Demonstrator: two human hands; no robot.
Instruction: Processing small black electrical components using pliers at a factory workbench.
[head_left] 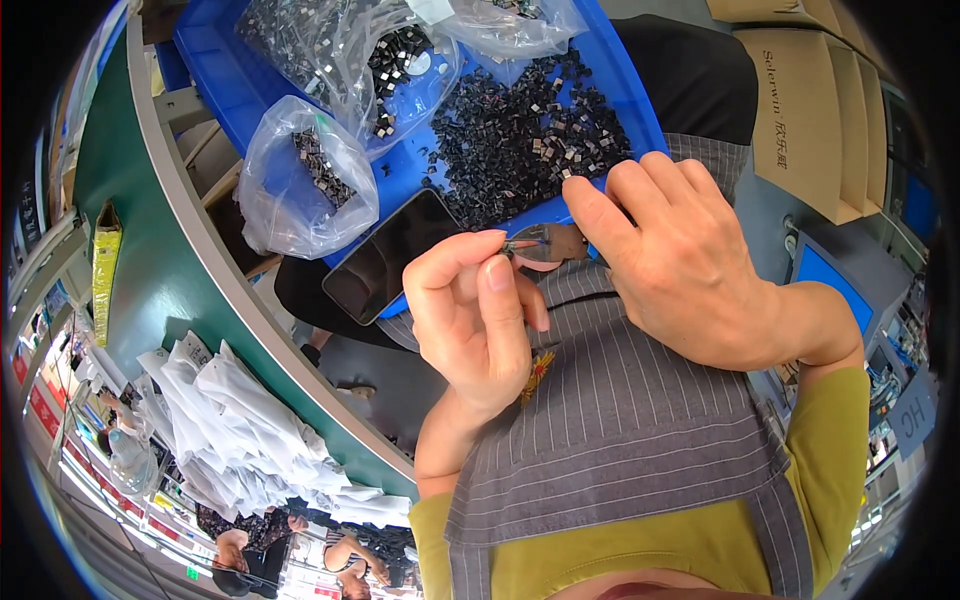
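My left hand (470,315) is raised in front of the blue tray (400,170), thumb and index finger pinched on a small dark piece (511,247) too tiny to name. To its right, my right hand (685,255) is closed with curled fingers near the tray's edge; whatever it holds is hidden from view. Between the hands a shiny, see-through shape shows, its kind unclear. A heap of small black pieces (520,140), some with metallic faces, lies in the tray. Beside the left hand, a black-screened phone (385,255) rests aslant at the tray's near edge.
A clear plastic bag (270,205) of similar pieces sits on the tray's left, more bags behind. Along the left runs a green table (130,250) with white bags (235,420) and a yellow-wrapped strip (106,275). Cardboard boxes (805,130) stand at right. Other people appear lower left.
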